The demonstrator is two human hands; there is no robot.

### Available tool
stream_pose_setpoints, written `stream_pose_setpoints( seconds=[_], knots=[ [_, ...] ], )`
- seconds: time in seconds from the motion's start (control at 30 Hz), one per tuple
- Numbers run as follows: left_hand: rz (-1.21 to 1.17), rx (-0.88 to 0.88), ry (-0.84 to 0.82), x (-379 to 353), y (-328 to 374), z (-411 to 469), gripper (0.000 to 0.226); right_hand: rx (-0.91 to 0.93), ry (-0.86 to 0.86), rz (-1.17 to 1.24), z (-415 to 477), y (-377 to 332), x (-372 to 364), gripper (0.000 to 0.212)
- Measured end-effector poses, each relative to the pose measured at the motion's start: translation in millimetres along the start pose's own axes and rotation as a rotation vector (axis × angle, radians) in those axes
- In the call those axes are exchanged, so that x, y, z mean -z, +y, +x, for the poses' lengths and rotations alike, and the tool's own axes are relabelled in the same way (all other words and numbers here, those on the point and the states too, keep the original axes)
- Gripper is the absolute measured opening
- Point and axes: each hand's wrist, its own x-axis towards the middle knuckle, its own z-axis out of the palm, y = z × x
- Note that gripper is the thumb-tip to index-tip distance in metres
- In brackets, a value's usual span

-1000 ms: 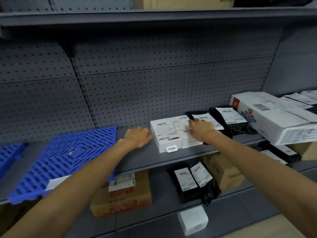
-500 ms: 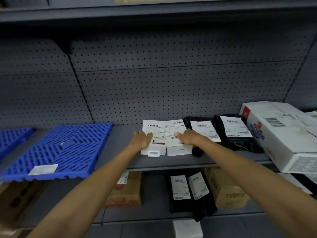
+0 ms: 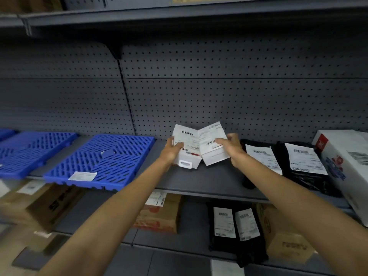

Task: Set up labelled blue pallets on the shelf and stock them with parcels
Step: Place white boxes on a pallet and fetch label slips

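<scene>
Two small white parcels with barcode labels are lifted and tilted above the grey shelf (image 3: 209, 182). My left hand (image 3: 171, 151) grips the left white parcel (image 3: 187, 148), the one with a hang tab at its front. My right hand (image 3: 232, 147) grips the right white parcel (image 3: 212, 144). A blue pallet (image 3: 103, 162) with a white label (image 3: 82, 176) on its front edge lies on the shelf to the left. A second blue pallet (image 3: 31, 152) lies further left.
Black parcel bags (image 3: 298, 166) with white labels lie on the shelf to the right, beside a large white box (image 3: 346, 166). The lower shelf holds brown cardboard boxes (image 3: 159, 216), two black bags (image 3: 237, 228) and another brown box (image 3: 284, 236). Grey pegboard backs the shelf.
Both hands have lifted the two white parcels off the shelf and tilted them apart. The view has shifted left, showing more of the blue pallets.
</scene>
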Motion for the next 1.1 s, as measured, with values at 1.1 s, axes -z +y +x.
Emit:
stream_pose_setpoints(
  seconds=[1.1],
  knots=[
    [0.048, -0.099, 1.064, 694.7, -131.2, -314.7, 0.057, 0.143, -0.860, 0.097, -277.4, -127.1, -704.3, 0.035]
  ],
)
